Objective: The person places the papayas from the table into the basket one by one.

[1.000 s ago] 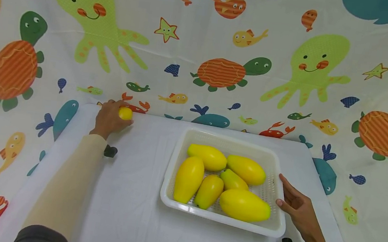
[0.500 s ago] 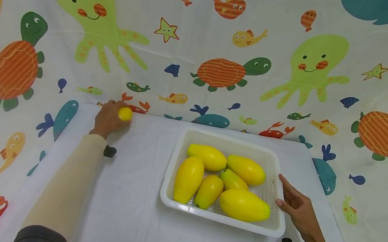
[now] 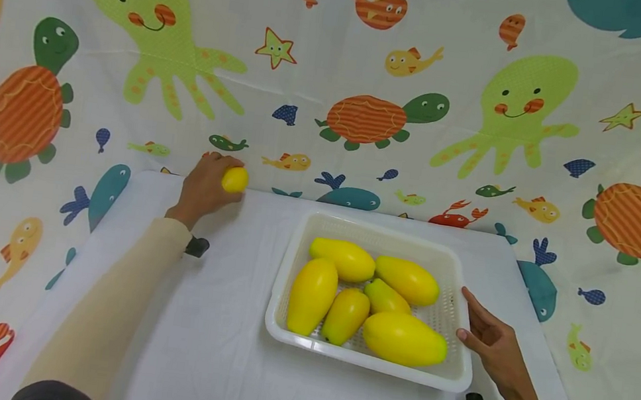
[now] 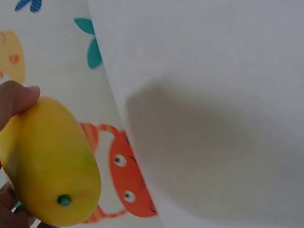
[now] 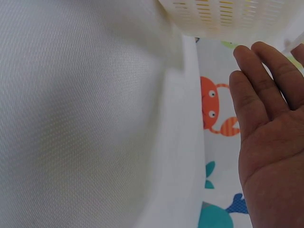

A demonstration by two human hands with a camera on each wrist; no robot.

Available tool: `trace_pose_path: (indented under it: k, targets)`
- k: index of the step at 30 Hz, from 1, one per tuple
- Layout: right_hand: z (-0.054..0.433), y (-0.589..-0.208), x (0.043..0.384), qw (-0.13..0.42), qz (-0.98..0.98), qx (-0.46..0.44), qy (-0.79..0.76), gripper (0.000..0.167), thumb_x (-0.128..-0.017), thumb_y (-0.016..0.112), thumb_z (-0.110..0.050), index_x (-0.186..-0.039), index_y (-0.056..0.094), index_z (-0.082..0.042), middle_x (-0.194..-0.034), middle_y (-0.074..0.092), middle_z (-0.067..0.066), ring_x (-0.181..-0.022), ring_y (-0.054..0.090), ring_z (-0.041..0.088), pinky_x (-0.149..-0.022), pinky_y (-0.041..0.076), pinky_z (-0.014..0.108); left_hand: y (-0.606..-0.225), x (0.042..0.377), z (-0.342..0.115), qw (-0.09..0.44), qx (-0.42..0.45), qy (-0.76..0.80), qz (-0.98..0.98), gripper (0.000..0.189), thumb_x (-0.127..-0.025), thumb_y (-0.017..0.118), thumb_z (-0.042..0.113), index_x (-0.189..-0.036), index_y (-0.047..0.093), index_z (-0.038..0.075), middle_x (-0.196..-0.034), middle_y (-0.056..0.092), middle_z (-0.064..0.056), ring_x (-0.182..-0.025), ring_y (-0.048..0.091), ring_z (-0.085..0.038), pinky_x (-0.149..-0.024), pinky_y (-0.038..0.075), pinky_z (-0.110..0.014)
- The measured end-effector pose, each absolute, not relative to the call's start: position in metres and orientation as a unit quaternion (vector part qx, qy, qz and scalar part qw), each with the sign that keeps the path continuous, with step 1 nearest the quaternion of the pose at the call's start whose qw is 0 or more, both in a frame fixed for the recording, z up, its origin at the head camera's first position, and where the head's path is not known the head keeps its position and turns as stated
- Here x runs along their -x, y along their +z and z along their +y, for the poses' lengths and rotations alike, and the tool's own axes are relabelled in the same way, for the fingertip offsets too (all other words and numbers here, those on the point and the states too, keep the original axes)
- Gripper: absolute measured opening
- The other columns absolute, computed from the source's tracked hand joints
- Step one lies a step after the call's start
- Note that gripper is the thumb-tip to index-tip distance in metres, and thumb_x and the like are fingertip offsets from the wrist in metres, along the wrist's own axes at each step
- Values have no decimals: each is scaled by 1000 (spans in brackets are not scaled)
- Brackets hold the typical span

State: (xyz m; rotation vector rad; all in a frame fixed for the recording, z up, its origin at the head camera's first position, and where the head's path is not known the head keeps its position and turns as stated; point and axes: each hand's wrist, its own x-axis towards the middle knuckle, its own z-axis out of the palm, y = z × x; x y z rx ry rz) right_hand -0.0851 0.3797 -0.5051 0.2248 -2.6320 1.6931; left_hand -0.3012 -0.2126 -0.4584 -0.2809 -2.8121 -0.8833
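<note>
At the far left of the table, my left hand grips a yellow papaya. The left wrist view shows this papaya from close by, its small green stem end bare, the thumb over one side and fingers around the other. A shadow lies on the white cloth beside it. My right hand rests against the right rim of a white plastic basket, thumb and fingertips right at the edge. In the right wrist view its fingers are fairly straight, beside the basket's slotted underside.
Inside the basket lie several yellow papayas with greenish ends. White cloth covers the table. Behind the far edge hangs a curtain printed with sea animals, which also shows down both sides.
My left hand has lifted the papaya from the far left and carried it a little to the right. The right hand and the basket have stayed in place.
</note>
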Motion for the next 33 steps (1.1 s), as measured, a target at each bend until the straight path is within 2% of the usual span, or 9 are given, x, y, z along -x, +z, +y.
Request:
trace_pose_path:
  k: [1,11,22,33]
  targets:
    - [380,-505,85,2,-839,-72,539,77,-101,68,1,-167,33,-18,-173,34,-5,-140,47,-14,-101,52,14,-456,301,-208,95,100,-297,-945,63,-85,84,21,-142,62,9,-139,57,-23,-123,51,-43,-107,49,-65]
    - [380,-504,86,0,-837,-71,543,77,-101,67,2,-167,32,-15,-173,34,-5,-139,48,-14,-100,53,15,-432,293,-155,121,158,-305,-932,61,-83,87,23,-140,64,15,-139,59,-15,-122,54,-36,-103,54,-59]
    - [380,-505,85,-2,-841,-66,537,77,-101,68,1,-167,32,-16,-172,35,-6,-138,47,-15,-100,53,14,-421,280,-105,126,247,-289,-916,60,-85,87,26,-140,65,18,-145,58,-14,-126,57,-35,-105,57,-55]
    - [380,-506,85,3,-843,-67,533,78,-101,68,0,-167,33,-17,-172,35,-5,-138,49,-13,-100,53,14,-411,267,-68,117,317,-298,-893,57,-84,87,25,-137,68,19,-134,62,-9,-117,56,-29,-93,59,-47]
